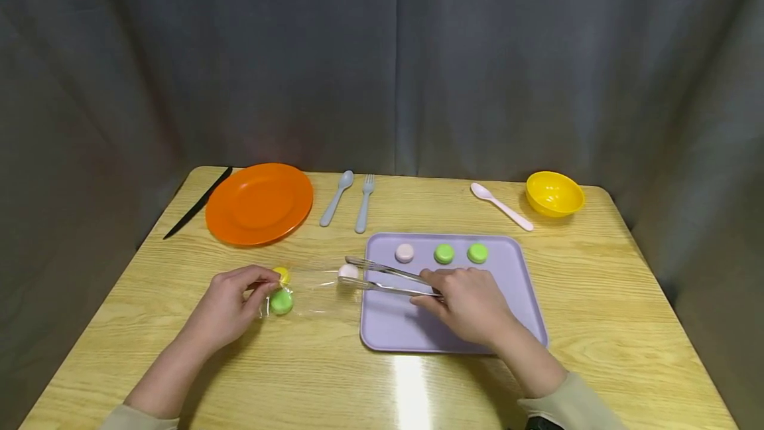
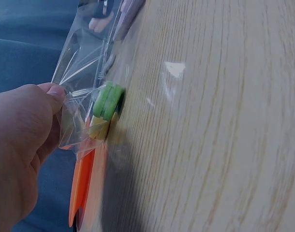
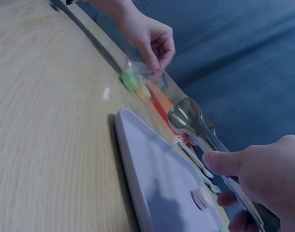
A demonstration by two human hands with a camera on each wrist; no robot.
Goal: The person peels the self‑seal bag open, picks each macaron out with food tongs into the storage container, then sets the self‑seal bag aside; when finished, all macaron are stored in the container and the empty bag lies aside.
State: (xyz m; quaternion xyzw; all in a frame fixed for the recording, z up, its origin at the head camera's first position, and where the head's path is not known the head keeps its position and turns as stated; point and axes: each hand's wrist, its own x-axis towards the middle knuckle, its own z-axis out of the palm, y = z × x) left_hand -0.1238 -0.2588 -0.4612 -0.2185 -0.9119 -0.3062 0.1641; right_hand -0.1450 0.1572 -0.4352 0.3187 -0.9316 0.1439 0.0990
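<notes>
Head view: the left hand (image 1: 223, 300) pinches the edge of a clear bag (image 1: 316, 290) between thumb and fingers, and the right hand (image 1: 471, 300) grips metal tongs (image 1: 388, 288). A green macaron (image 1: 281, 302) and a yellow macaron (image 1: 282, 275) lie inside the bag, near the left hand. A pink macaron (image 1: 349, 271) sits between the tong tips, at the bag's other end beside the tray's left edge. Because the film is so transparent, its rim is hard to trace, and I cannot tell how far the tips reach inside. From the right wrist, the rounded tong heads hide that pink macaron; the left wrist picture cuts off the bag's far end at its top edge. A dark band at the right wrist is mostly out of frame, below the sleeve (image 1: 573, 407).

The desk (image 1: 597, 297) is pale wood with streaky grain and a bright glare patch at the near side. On it lie a purple tray (image 1: 394, 324) bearing three more macarons (image 1: 444, 253), an orange plate (image 1: 259, 204), cutlery (image 1: 337, 198) and a yellow bowl (image 1: 554, 196). Dark grey curtains (image 1: 298, 65) hang behind and along both sides, appearing bluish from the wrists.
</notes>
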